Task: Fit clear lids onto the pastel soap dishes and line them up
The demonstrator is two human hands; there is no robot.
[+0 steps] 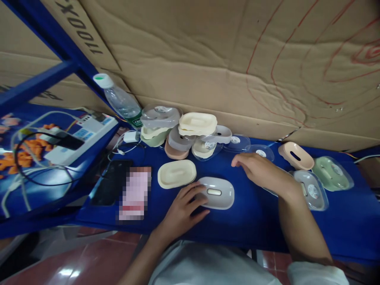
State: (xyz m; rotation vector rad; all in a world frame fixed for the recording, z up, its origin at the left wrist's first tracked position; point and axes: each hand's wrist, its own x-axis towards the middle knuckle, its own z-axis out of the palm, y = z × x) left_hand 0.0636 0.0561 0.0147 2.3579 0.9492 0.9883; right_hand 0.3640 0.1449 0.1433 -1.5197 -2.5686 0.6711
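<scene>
My left hand rests with its fingers apart on the left side of a grey oval dish, which has a cream insert in its central slot. A cream oval dish lies just beyond that hand. My right hand is raised over the blue table to the right, fingers bent and pointing left; what it holds, if anything, is hidden. Behind the dishes is a pile of cream, grey and pinkish dishes with clear covers, topped by a cream one.
A plastic bottle, a white charger, a dark phone and a power strip are at the left. At the right are a peach dish and a green covered dish. Cardboard stands behind.
</scene>
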